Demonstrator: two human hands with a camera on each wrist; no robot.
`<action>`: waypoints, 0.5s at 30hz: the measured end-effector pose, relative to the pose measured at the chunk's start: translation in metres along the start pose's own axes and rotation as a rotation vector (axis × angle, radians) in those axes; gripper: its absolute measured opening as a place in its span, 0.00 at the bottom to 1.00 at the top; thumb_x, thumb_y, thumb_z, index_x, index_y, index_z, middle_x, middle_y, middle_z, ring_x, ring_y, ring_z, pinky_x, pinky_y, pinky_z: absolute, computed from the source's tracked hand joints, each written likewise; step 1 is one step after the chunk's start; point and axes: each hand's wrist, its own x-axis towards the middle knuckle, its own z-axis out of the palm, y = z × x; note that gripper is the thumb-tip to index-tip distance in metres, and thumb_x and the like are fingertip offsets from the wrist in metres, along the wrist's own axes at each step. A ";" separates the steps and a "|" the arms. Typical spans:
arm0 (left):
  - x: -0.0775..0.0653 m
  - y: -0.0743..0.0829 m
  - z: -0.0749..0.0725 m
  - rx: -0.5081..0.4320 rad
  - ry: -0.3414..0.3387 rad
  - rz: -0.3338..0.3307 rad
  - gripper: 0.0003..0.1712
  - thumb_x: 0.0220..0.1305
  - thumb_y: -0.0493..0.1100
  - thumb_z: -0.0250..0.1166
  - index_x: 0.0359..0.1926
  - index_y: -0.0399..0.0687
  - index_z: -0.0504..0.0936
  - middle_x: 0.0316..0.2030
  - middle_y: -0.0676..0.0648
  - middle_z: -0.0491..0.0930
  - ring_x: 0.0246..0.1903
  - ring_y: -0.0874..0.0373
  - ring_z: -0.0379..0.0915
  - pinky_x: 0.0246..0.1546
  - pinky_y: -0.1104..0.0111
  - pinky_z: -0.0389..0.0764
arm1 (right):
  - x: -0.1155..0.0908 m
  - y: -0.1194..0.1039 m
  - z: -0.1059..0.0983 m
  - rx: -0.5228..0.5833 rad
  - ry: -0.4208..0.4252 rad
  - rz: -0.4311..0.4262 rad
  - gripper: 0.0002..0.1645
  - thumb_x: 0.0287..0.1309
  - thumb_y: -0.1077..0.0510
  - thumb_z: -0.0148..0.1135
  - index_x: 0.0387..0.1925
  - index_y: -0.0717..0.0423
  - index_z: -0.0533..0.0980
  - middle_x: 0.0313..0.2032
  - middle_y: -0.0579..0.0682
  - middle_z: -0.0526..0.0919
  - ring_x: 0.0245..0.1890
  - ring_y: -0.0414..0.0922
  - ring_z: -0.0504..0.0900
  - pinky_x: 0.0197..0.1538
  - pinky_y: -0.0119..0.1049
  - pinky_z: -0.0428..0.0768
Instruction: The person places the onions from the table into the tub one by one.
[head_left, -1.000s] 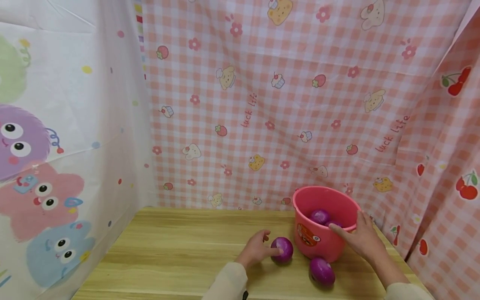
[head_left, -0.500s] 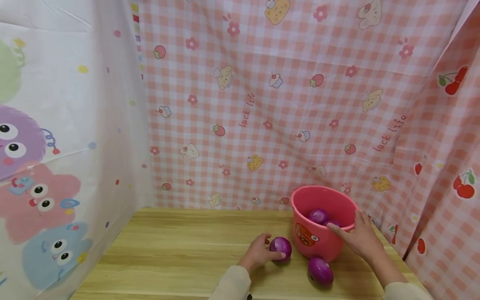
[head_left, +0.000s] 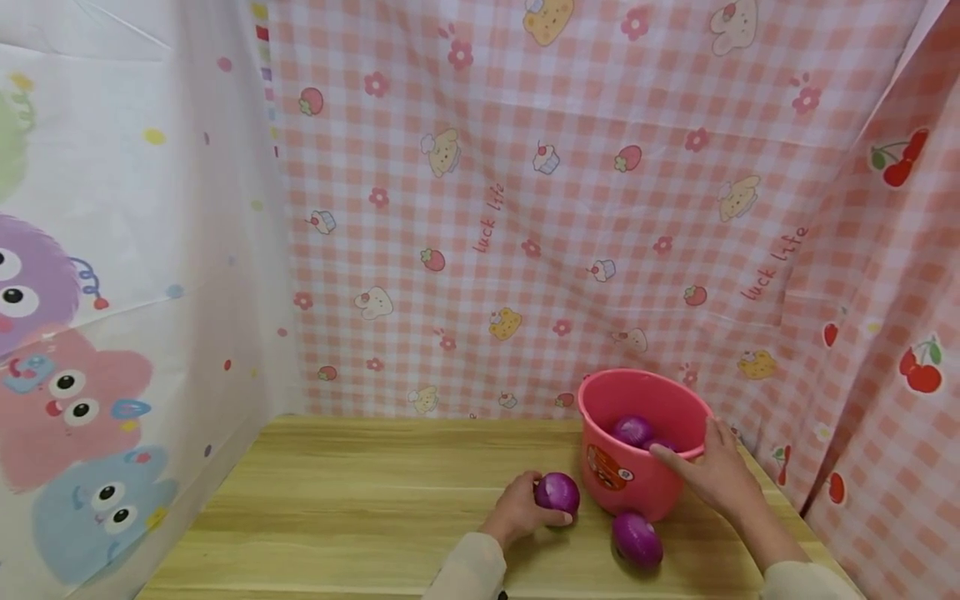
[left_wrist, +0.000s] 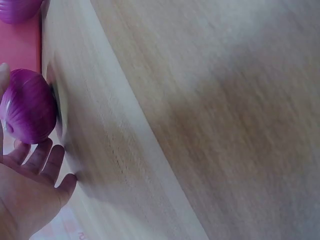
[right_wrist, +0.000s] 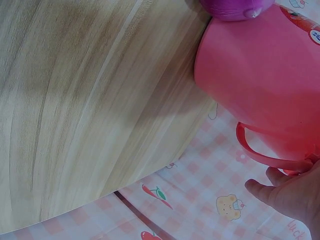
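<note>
My left hand holds a round red onion low over the table, thumb in front and fingers behind. In the left wrist view, the fingertips lie against the lower side of that onion. With my right hand I grip the rim of a pink bucket, thumb over the edge and fingers along the outside. Red onions lie inside the bucket, partly hidden by its wall. Another red onion rests on the table at the bucket's near side.
The wooden table stretches away to the left of the hands. Behind it hangs a pink checked curtain, with a white cartoon curtain on the left. The bucket's handle hangs on its outer side, by the right hand.
My left hand has closed its thumb and fingers around the onion, which it earlier only reached beside. The right hand stays on the bucket rim. The head view has shifted slightly.
</note>
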 end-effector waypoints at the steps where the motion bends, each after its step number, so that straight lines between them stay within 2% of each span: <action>1: 0.000 0.000 0.000 0.009 0.001 0.000 0.42 0.43 0.45 0.83 0.57 0.35 0.73 0.49 0.39 0.78 0.51 0.40 0.75 0.56 0.45 0.73 | 0.000 0.000 0.000 0.001 0.001 -0.002 0.74 0.57 0.21 0.52 0.73 0.72 0.29 0.70 0.79 0.35 0.64 0.81 0.52 0.57 0.75 0.62; 8: 0.002 0.001 0.004 0.056 0.020 -0.033 0.43 0.41 0.45 0.84 0.58 0.39 0.73 0.48 0.39 0.78 0.51 0.37 0.73 0.55 0.42 0.73 | -0.001 -0.002 -0.001 0.008 -0.006 0.003 0.74 0.57 0.21 0.52 0.74 0.71 0.29 0.70 0.79 0.34 0.64 0.81 0.51 0.58 0.75 0.61; 15: 0.002 0.003 0.006 0.107 0.021 -0.017 0.38 0.43 0.47 0.83 0.53 0.41 0.74 0.45 0.41 0.79 0.47 0.39 0.74 0.52 0.44 0.74 | -0.001 -0.002 -0.002 0.007 -0.015 0.017 0.75 0.57 0.20 0.51 0.74 0.70 0.28 0.70 0.79 0.33 0.64 0.81 0.50 0.58 0.75 0.61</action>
